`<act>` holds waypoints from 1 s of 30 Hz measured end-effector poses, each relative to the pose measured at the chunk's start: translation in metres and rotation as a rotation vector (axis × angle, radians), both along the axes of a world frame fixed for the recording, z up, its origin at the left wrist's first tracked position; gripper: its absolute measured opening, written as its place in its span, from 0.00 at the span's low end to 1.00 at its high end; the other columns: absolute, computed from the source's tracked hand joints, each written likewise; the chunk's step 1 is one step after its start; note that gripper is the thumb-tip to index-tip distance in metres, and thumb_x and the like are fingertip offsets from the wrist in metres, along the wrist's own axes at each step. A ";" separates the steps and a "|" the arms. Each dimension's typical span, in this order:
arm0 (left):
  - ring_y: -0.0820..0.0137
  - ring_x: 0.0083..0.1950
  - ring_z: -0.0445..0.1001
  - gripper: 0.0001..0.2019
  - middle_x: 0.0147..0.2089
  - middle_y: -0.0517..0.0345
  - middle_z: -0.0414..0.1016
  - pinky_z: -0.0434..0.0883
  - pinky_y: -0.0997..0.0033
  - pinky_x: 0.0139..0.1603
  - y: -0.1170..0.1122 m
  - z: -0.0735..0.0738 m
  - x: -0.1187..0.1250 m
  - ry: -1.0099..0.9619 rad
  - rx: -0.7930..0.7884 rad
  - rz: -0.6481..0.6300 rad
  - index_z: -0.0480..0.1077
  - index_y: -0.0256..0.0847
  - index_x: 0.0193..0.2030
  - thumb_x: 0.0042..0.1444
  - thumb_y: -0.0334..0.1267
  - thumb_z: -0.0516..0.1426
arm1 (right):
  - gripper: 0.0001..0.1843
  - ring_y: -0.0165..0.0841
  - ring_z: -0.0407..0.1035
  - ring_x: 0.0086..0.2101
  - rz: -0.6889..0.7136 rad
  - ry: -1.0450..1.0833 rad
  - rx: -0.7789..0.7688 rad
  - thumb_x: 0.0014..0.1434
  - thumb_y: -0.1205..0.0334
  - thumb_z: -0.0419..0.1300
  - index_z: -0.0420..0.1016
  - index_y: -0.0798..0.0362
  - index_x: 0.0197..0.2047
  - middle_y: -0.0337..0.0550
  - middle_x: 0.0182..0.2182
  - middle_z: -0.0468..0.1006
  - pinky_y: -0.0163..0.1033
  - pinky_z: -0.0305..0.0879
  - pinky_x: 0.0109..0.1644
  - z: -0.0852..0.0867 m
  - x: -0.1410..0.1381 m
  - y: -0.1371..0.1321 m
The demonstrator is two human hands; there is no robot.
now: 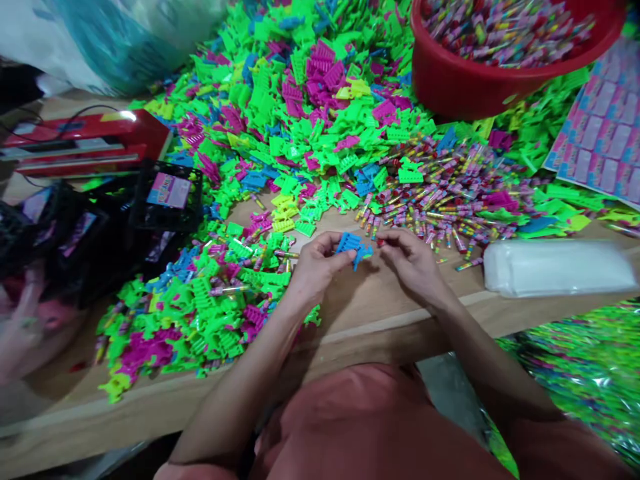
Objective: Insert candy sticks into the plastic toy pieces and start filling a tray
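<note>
My left hand (320, 260) is closed, with thumb and fingers pinching a blue plastic toy piece (349, 244) that has ridged slots. Just to its right, my right hand (411, 263) has thumb and forefinger pressed together at a small red-ended tube (381, 243), mostly hidden by the fingers. The two hands are close together over the wooden table (367, 300), the fingertips of the right nearly at the blue piece. Behind them lies a heap of small candy-filled tubes (440, 193) with pink labels.
A large pile of green, magenta, blue and yellow plastic pieces (300, 113) covers the back. A red tub (465, 87) of tubes stands at back right, near printed label sheets (600, 127). Clear plastic bags (555, 267) lie right. Black baskets (165, 193) and a red sealer (90, 143) are left.
</note>
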State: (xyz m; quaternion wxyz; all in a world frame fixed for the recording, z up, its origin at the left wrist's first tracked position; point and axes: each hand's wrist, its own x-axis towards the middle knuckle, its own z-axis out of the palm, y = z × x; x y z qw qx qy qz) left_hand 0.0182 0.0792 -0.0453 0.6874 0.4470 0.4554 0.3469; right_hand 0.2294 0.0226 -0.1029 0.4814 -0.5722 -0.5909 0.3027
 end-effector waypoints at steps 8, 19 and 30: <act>0.67 0.37 0.75 0.09 0.36 0.57 0.82 0.70 0.69 0.42 -0.027 0.012 -0.007 0.164 0.113 -0.029 0.86 0.43 0.39 0.49 0.37 0.71 | 0.09 0.35 0.79 0.46 0.122 0.534 -0.038 0.69 0.52 0.68 0.80 0.43 0.50 0.41 0.46 0.83 0.42 0.77 0.55 0.016 -0.026 -0.019; 0.72 0.35 0.73 0.19 0.35 0.60 0.80 0.69 0.72 0.38 -0.043 0.018 -0.002 -0.010 -0.048 0.139 0.83 0.42 0.44 0.44 0.41 0.76 | 0.11 0.33 0.77 0.46 0.186 0.595 -0.113 0.66 0.54 0.71 0.85 0.39 0.52 0.39 0.47 0.83 0.36 0.75 0.49 0.024 -0.029 -0.026; 0.76 0.32 0.71 0.26 0.32 0.65 0.76 0.70 0.76 0.39 -0.049 0.009 0.001 -0.177 -0.152 0.298 0.74 0.39 0.39 0.37 0.43 0.80 | 0.15 0.31 0.73 0.35 0.158 0.572 -0.202 0.69 0.49 0.67 0.82 0.44 0.55 0.40 0.40 0.79 0.36 0.72 0.39 0.022 -0.041 -0.028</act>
